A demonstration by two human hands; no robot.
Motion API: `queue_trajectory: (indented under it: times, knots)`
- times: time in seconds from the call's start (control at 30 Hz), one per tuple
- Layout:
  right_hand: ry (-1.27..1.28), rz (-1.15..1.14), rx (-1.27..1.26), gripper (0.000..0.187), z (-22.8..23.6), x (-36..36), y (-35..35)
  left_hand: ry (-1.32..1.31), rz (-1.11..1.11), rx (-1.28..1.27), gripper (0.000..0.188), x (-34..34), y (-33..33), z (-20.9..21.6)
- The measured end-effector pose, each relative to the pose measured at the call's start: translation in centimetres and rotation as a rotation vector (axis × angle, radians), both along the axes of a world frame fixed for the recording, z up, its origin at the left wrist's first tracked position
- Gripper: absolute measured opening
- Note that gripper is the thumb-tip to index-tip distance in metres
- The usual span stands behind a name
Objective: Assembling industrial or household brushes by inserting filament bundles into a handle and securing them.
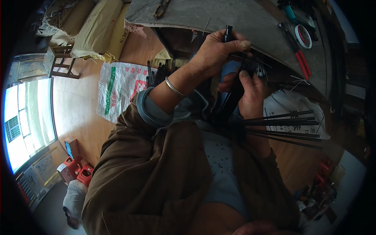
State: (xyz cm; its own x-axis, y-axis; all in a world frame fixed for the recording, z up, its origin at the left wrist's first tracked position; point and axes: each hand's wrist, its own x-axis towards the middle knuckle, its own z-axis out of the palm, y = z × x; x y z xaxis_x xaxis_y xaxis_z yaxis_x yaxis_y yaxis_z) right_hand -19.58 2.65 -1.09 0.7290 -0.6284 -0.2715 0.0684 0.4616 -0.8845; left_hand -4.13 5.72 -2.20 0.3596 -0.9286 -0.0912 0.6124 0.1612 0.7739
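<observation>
My left hand (pixel 213 53) is closed at the table's near edge, around a dark rod (pixel 228 34) whose black cylindrical end sticks up past the fingers. Its thumb and fingertips press together beside a thin wire or thread. Just below, my right hand (pixel 252 92) grips a long black bundle (pixel 234 98) that resembles a folded umbrella, thumb on the near face and fingers wrapped around the far side. Fine, closely set rib ends (pixel 254 64) show at its top. Several thin black rods (pixel 286 122) lie across my lap and stick out to the right under my right forearm.
On the grey table (pixel 188 15) lie red-handled pliers or cutters (pixel 301 62), a small round container (pixel 303 36) and a dark chain-like piece (pixel 161 8). White printed sacks (pixel 125 88) lie on the floor. Wrapped packages (pixel 98 29), a wooden stool (pixel 62 62) and red stools (pixel 80 170) stand left.
</observation>
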Motion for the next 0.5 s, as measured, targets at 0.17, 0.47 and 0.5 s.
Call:
queue_trajectory:
  times: [0.17,0.47,0.5]
  knots:
    - [0.004,-0.006,0.006,0.026,0.2,0.1,0.1,0.008,0.006,0.023,0.011,0.1,0.1,0.3]
    - [-0.032,0.022,0.03,0.024,-0.6,-0.3,-0.3,-0.009,-0.015,-0.012,0.009,0.5,0.0,1.2]
    - [-0.041,0.011,0.051,0.025,-0.7,-0.4,-0.3,-0.026,-0.01,-0.012,0.009,0.4,-0.1,1.3]
